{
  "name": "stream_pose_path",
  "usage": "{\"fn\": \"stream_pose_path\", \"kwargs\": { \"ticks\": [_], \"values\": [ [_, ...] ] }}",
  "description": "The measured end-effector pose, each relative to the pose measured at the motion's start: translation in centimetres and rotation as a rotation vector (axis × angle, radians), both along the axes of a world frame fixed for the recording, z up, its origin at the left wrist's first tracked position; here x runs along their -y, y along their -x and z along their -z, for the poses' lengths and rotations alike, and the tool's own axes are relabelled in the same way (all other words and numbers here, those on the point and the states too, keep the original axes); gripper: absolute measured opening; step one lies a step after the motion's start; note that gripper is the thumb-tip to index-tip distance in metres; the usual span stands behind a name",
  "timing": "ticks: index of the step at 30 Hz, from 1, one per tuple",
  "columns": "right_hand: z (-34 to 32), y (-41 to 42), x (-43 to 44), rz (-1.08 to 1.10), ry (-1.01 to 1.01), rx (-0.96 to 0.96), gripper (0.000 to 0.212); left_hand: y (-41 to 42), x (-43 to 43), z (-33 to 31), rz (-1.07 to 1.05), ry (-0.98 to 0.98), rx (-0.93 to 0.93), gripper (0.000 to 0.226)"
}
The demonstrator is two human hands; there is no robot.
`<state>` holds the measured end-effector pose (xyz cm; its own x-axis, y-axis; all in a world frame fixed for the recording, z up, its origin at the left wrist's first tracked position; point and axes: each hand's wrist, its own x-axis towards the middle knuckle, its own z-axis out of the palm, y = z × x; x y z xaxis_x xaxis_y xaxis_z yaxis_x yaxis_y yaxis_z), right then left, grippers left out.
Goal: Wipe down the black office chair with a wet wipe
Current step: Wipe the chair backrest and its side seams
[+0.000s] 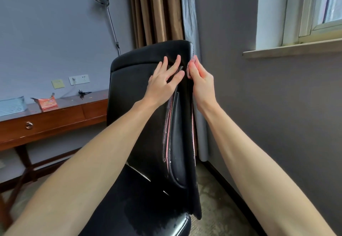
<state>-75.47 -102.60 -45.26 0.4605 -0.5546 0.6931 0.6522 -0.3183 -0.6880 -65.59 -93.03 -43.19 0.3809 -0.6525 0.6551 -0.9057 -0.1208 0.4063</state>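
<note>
The black office chair [140, 91] fills the middle of the view, its backrest upright and its worn side edge showing pink where the cover has peeled. My left hand [164, 80] lies flat on the upper backrest with the fingers spread, holding nothing. My right hand [199, 76] is at the backrest's right edge near the top, pinching a small whitish wet wipe [191, 63] against that edge. Most of the wipe is hidden behind my fingers. The glossy seat [148, 208] lies below, near the bottom of the view.
A wooden desk [55, 119] stands at the left with an orange wipe packet [47, 103] and a pale blue tray [11, 106] on it. A floor lamp [109, 17] and brown curtains [155, 10] stand behind the chair. Grey wall and a window sill [292, 48] are close on the right.
</note>
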Motion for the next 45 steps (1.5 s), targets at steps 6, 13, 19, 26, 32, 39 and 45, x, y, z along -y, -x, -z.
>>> {"fn": "stream_pose_path", "kwargs": {
  "ticks": [6,13,19,26,32,39,45],
  "values": [
    [6.7,1.2,-0.9,0.04,-0.01,-0.096,0.027,0.5,0.0,0.1,0.01,0.005,0.001,0.051],
    [1.1,1.3,-0.8,0.034,0.027,0.004,0.039,0.6,-0.3,0.0,0.033,0.019,-0.034,0.05],
    [-0.1,0.9,-0.4,-0.011,-0.007,0.016,0.042,0.6,-0.4,0.2,0.045,0.025,-0.034,0.051],
    [8.5,3.0,-2.5,-0.015,-0.037,-0.138,0.035,1.2,-0.5,0.3,0.039,0.009,-0.01,0.055],
    [5.3,2.6,-2.8,0.007,-0.034,-0.052,0.037,1.3,-1.2,0.1,0.016,0.013,-0.015,0.055],
    [-0.7,1.3,-0.3,-0.031,-0.011,0.003,0.038,1.1,-1.3,-0.1,0.019,0.003,-0.033,0.049],
    [4.5,1.8,-1.8,-0.054,-0.047,-0.04,0.026,-0.3,-1.6,0.0,0.088,0.008,-0.043,0.055]
  ]
}}
